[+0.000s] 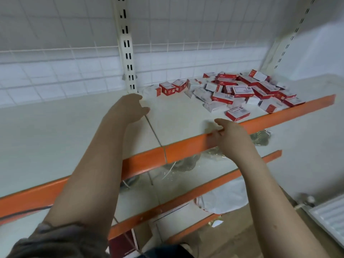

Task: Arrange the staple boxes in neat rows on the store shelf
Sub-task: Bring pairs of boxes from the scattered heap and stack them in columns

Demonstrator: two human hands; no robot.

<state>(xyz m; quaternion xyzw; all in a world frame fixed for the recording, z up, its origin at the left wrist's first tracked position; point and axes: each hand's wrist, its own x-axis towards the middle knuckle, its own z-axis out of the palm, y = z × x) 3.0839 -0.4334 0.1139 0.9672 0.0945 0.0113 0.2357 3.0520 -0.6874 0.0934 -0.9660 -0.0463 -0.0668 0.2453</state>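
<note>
— Staple boxes [242, 90], small red-and-white cardboard ones, lie jumbled at the right of the white shelf [176, 116]. How do I start?

— My left hand [128, 108] hovers loosely curled, empty; my right hand [230, 135] rests on the orange shelf edge [186, 148], holding nothing. I'd reach right, take one box, and square it against the back.

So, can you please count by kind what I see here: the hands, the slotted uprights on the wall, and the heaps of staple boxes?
Hands: 2, left hand and right hand
Slotted uprights: 2
Heap of staple boxes: 1
Total: 5
</note>
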